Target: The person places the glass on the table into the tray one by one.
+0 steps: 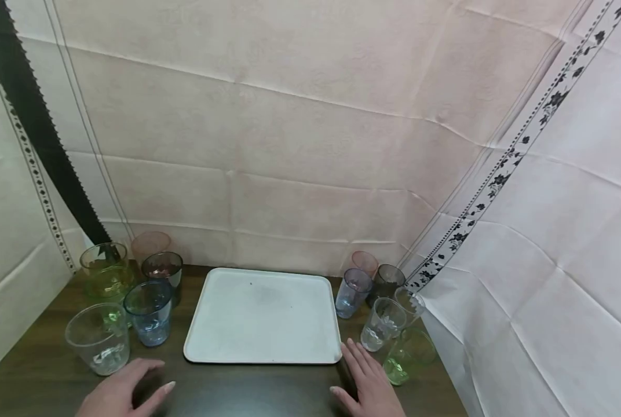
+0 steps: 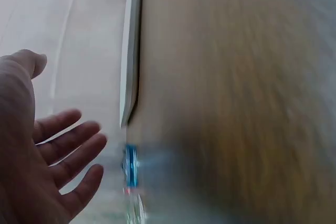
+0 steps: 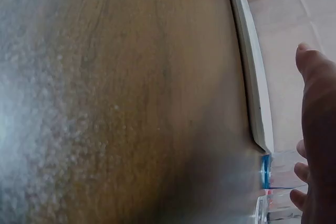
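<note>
A white rectangular tray lies flat in the middle of the wooden table. My left hand is in front of the left group of glasses, nearest to a clear glass, with its fingers spread and nothing in them. Behind that glass stands a blue one. My right hand is at the tray's front right corner, fingers extended and holding nothing. Close beside it are a clear tumbler and a green glass. Both wrist views show the tray's edge low over the tabletop.
At the back left stand a yellow glass, a pink one and a dark one. A purplish-blue glass, a pink one and a smoky one stand right of the tray. Cloth hangs behind and at both sides.
</note>
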Demonstrator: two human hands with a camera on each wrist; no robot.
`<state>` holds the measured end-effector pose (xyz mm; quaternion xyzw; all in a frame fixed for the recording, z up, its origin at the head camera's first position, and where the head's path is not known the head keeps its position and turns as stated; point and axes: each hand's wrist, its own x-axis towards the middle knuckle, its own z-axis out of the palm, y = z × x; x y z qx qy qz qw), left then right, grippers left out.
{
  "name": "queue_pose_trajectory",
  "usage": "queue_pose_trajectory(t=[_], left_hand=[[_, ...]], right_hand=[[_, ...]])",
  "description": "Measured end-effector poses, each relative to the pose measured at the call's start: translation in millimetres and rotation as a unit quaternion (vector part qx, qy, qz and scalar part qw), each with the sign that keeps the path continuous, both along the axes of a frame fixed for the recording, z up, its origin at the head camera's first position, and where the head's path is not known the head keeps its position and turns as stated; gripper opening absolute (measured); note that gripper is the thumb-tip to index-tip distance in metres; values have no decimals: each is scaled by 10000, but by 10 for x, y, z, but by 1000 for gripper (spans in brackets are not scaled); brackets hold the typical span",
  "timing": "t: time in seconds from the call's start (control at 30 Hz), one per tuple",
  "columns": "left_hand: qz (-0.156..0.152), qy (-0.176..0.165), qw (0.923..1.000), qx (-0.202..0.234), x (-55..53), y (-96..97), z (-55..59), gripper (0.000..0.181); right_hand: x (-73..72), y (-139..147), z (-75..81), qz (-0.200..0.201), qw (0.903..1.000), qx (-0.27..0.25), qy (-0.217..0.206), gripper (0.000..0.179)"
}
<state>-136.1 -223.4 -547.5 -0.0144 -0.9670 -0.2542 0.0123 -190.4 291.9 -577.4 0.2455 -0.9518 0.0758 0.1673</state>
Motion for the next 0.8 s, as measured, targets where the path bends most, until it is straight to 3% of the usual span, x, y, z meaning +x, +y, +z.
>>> queue_pose_trajectory(t=[0.17,0.27,0.5,0.63,0.8], left_hand=[[467,-467,9970,403,71,-330,-74,64],[981,-693,9902,716,109,-519,-106,66],[2512,-364,9624,969,120,-775,-125,79],[2842,-147,9532,1026,95,-838,-85,100],[2609,323,9557,1322,22,-924,-34,113]], right_hand=[[-44,-50,-48,-127,9989,45,-441,84],[-60,-73,-50,-116,9979,7,-638,83],[-97,-121,-24,-57,9955,8,-943,83],[-108,-134,-48,-124,9925,68,-1215,84],[-114,-148,-64,-198,9902,125,-1380,85]])
